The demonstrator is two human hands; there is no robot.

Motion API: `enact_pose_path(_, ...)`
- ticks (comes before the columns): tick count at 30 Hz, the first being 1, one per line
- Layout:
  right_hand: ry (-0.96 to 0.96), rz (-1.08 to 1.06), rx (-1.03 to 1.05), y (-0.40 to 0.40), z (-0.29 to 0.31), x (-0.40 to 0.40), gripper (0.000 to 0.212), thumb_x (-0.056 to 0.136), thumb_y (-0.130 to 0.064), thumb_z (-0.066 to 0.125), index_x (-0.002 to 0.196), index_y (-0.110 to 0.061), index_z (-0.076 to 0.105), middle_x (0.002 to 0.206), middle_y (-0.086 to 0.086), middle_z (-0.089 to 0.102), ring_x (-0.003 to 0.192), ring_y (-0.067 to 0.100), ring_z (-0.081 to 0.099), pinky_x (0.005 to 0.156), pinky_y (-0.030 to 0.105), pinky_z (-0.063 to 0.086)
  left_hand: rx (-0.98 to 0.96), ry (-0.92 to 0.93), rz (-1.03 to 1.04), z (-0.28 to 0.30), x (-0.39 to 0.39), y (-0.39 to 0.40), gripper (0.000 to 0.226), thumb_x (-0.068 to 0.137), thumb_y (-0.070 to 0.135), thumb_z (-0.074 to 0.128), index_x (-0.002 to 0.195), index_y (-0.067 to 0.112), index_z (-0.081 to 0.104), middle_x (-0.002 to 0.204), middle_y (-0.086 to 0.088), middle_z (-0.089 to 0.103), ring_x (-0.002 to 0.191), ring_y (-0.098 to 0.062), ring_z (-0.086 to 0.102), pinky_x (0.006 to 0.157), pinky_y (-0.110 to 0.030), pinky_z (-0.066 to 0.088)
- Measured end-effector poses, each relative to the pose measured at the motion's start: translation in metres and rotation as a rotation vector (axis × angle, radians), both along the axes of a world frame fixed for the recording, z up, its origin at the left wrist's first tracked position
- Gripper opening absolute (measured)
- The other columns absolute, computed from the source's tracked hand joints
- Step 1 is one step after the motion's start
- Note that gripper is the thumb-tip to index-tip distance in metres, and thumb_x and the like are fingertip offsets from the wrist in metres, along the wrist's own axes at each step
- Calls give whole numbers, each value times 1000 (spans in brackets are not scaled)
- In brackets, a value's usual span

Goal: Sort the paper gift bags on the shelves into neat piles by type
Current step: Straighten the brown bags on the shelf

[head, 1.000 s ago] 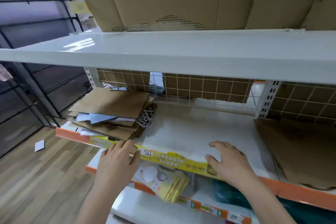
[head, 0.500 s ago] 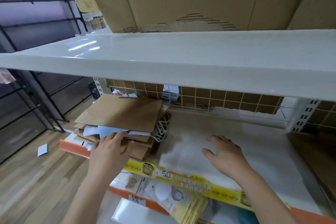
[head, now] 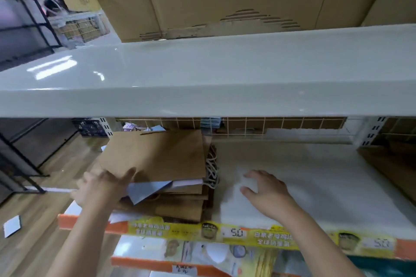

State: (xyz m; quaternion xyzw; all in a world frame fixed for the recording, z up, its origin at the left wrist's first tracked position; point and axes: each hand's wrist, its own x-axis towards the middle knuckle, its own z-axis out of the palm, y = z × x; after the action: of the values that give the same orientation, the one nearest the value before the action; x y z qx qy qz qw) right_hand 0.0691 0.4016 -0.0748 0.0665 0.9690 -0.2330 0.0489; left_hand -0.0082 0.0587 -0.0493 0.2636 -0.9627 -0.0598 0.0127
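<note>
Left hand [head: 101,189] now grips top kraft bag [head: 155,155]; handles point right.

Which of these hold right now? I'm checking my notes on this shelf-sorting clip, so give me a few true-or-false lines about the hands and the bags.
1. The left hand is at the front left corner of the brown paper bag pile. True.
2. The right hand holds a bag. False: it rests with spread fingers on the bare white shelf.
3. A pale blue bag pokes out between brown ones. True.
4. The bags' rope handles point toward the left hand. False: they lie on the pile's right side.
5. The pile is already neat. False: the bags lie skewed.
</note>
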Motion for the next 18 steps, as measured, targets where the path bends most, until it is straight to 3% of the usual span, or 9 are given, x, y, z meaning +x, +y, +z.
enact_pose_path(4,-3,-48,20,-22,-3,-5,42,94,-45,46,133,-31,45,140,-7,46,129,18,43,104,33,34,-4,-13,35,-1,-15,-14,112,59,90,50,132,5,47,131,-18,51,124,-31,45,101,-40,34)
enact_pose_path(7,-14,-70,28,-34,-4,-9,42,94,-44,46,134,-30,44,140,-6,45,129,19,43,105,34,34,-18,64,19,4,-23,-22,111,57,82,64,128,-1,44,128,-22,52,121,-33,48,99,-41,34)
enact_pose_path(11,-17,-63,59,-49,-5,-16,45,95,-44,44,136,-27,44,141,-2,46,129,22,44,103,36,37,446,135,-20,17,-31,-46,63,74,48,77,104,-3,55,104,-28,64,95,-41,61,80,-42,48)
enact_pose_path(14,-6,-61,52,-59,-7,-22,44,95,-43,45,135,-25,46,139,1,48,127,24,45,100,38,40,956,299,-59,24,-21,-69,19,84,12,71,95,1,59,85,-20,62,57,-29,60,43,-27,52)
enact_pose_path(16,19,-71,25,-66,-8,-29,40,95,-40,45,131,-22,50,134,3,52,124,26,46,98,38,42,1181,386,-59,25,-11,-90,10,88,4,63,92,11,59,77,-12,60,43,-13,59,37,-20,49)
enact_pose_path(18,76,-82,-9,-75,-8,-37,35,95,-37,47,123,-18,57,126,5,56,120,26,48,93,36,43,1254,462,-64,28,2,-108,15,90,4,59,86,18,59,73,-5,65,45,-6,61,42,-21,52)
